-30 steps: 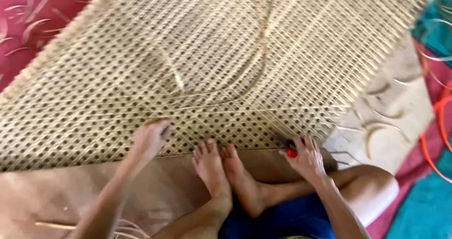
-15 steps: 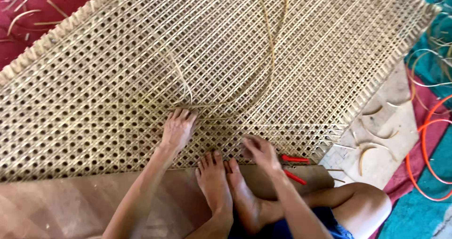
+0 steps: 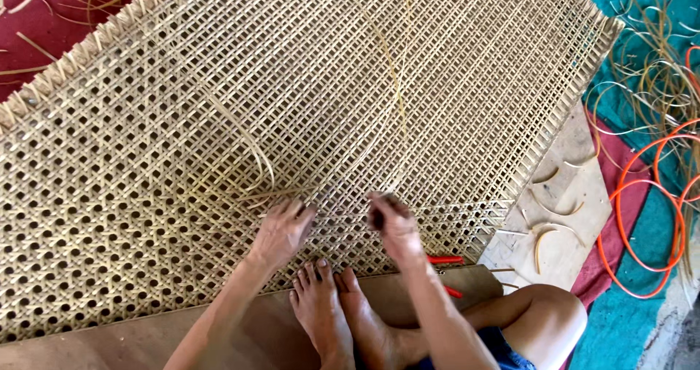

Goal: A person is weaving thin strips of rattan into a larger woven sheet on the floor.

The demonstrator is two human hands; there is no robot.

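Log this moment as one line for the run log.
left hand: flat on woven cane sheet | right hand: pinching loose cane strand | red-handled tool: beside right wrist

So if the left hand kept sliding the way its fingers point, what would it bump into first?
The left hand lies on the woven cane mat, fingers pointing up and away. First in line look to be the loose cane strands curving over the weave, though height is hard to judge.
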